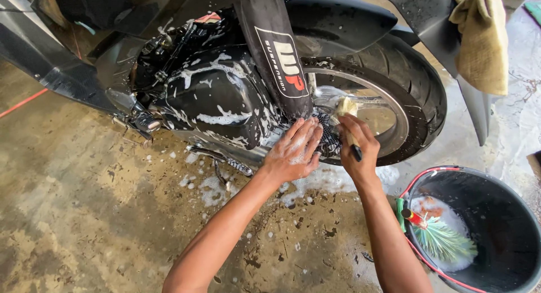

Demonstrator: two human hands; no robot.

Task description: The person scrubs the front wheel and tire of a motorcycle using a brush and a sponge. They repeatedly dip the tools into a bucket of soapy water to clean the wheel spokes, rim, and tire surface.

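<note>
While both arms reach forward, two hands work at one soapy black motorcycle rear wheel point(414, 84).
Left hand point(293, 152) flat, fingers spread on wet casing; right hand point(356, 146) clamped round one yellow foamy sponge-brush point(345, 108) at the hub. One black bucket point(496, 214) nearby.

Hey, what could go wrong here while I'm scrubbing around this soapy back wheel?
The left hand rests flat on the soapy black engine casing and could slip. The right hand, holding a yellowish sponge, works close to the wheel rim, where fingers might get pinched. Foam on the concrete floor looks slippery.
</note>
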